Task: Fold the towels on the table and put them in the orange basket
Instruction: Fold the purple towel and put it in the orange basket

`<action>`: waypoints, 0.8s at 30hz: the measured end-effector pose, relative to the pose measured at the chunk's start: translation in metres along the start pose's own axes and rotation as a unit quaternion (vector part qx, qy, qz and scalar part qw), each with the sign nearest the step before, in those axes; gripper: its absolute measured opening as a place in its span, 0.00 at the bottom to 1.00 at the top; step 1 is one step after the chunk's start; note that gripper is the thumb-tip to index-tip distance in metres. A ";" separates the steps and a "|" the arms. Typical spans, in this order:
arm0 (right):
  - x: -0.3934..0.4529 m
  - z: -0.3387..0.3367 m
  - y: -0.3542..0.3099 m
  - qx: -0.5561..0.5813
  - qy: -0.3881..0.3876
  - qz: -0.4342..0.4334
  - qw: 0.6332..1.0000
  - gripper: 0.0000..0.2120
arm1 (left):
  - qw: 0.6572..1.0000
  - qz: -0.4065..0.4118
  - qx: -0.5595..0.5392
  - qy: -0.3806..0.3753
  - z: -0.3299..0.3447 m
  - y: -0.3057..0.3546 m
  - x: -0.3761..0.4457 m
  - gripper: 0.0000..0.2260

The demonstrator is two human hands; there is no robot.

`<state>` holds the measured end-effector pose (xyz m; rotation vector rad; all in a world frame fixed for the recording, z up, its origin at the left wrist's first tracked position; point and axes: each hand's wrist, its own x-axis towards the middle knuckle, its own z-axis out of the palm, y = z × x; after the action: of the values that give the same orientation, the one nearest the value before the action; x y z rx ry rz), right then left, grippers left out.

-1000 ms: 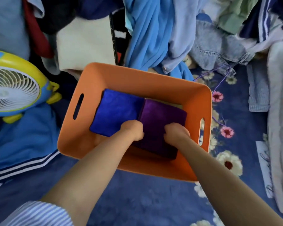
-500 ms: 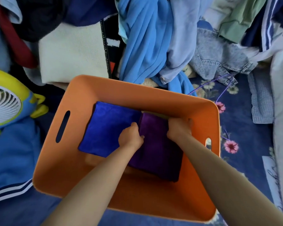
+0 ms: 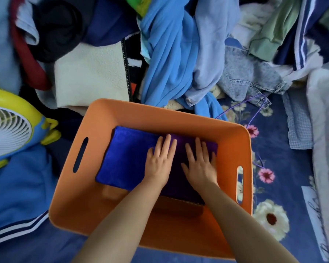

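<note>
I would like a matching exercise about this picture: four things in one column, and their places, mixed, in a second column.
Things:
1. blue towel
2. purple towel
3. fan
4. denim garment

Places:
A. under both flat hands
B. outside the orange basket, to its left
C. left half of the basket floor
D. in the clothes pile behind the basket, to the right

Pairs: 1-C, 2-A, 3-B, 4-D

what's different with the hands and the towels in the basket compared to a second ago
Both hands have opened: the left hand and right hand, curled on the purple towel a second ago, now lie flat with fingers straight, pressing it down. The purple towel has slid toward the far wall. The blue towel stays beside it in the orange basket.
</note>
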<state>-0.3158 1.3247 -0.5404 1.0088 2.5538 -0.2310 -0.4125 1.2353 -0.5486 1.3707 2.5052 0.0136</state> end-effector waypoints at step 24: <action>-0.117 -0.218 0.005 0.072 0.076 -0.128 0.986 0.26 | 0.986 -0.056 0.153 -0.019 -0.255 0.047 -0.085 0.18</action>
<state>-0.2971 1.3181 -0.2935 0.7694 2.8416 -0.4303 -0.3952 1.2228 -0.2762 1.3186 2.6273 -0.4339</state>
